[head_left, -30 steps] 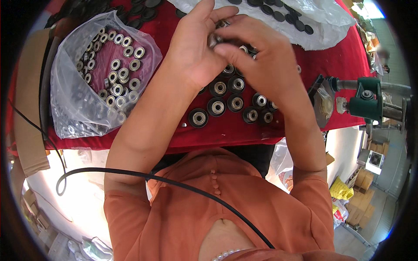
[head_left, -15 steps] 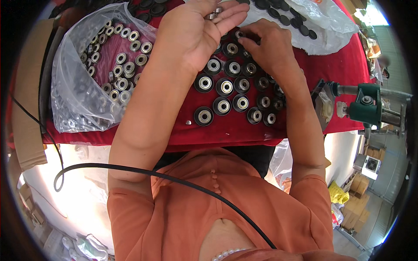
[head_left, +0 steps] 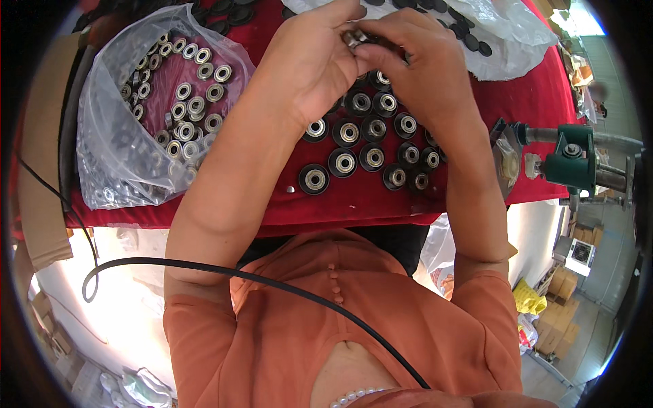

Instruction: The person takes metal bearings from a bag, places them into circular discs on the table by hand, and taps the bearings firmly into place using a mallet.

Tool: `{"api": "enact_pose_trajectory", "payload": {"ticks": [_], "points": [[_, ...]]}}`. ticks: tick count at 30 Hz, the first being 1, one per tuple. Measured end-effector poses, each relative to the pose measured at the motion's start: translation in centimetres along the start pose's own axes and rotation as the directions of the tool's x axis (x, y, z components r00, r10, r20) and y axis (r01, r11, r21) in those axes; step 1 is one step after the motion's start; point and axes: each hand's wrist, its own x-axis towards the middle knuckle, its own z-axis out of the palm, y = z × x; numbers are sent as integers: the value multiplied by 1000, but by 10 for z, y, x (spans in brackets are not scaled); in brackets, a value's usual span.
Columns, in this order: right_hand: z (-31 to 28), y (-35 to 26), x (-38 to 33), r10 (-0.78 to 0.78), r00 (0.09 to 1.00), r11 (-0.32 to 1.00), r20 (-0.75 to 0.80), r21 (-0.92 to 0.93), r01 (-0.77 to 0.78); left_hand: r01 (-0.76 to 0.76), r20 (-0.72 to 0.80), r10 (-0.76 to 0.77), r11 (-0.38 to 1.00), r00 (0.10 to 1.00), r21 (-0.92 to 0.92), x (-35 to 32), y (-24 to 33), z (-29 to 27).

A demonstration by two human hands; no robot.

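My left hand (head_left: 316, 58) is turned palm up, cradling a few small metal ball bearings (head_left: 354, 39). Over that palm, my right hand (head_left: 428, 64) pinches at one of the bearings with thumb and fingers; its fingertips partly hide them. Below both hands, several black round cups (head_left: 314, 179) stand in loose rows on the red cloth, many with a shiny bearing seated in the middle. My forearms and hands cover some of them. Left of my left arm lies an open clear plastic bag (head_left: 102, 129) with many loose bearings (head_left: 196, 105).
Black discs (head_left: 471, 42) lie on a white plastic sheet (head_left: 513, 51) at the far right, more at the far left. A green metal clamp-like fixture (head_left: 575, 160) stands at the red cloth's (head_left: 381, 212) right edge. A black cable (head_left: 272, 275) crosses before me.
My right hand has moved up and left from the cups to my left palm, and its fingers now meet the bearings there. My left hand has turned slightly inward.
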Motion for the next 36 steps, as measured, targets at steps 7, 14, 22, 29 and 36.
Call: {"api": "enact_pose_trajectory", "payload": {"ticks": [7, 14, 22, 29, 36], "points": [[-30, 9, -6, 513, 801, 839, 308, 20, -544, 76, 23, -75, 993, 997, -87, 3, -5, -5], [-28, 54, -43, 342, 940, 895, -2, -303, -327, -61, -397, 92, 994, 913, 90, 3, 2, 14], [-21, 49, -66, 197, 974, 847, 116, -521, -109, -68, -326, 91, 994, 941, 82, 4, 0, 4], [-20, 40, -73, 301, 949, 889, 95, -388, -244, -70, -349, 108, 990, 931, 121, 1, 1, 13], [-25, 49, -75, 355, 933, 895, 56, -309, -322, -79, -263, 102, 992, 959, 97, 2, 2, 7]]}}
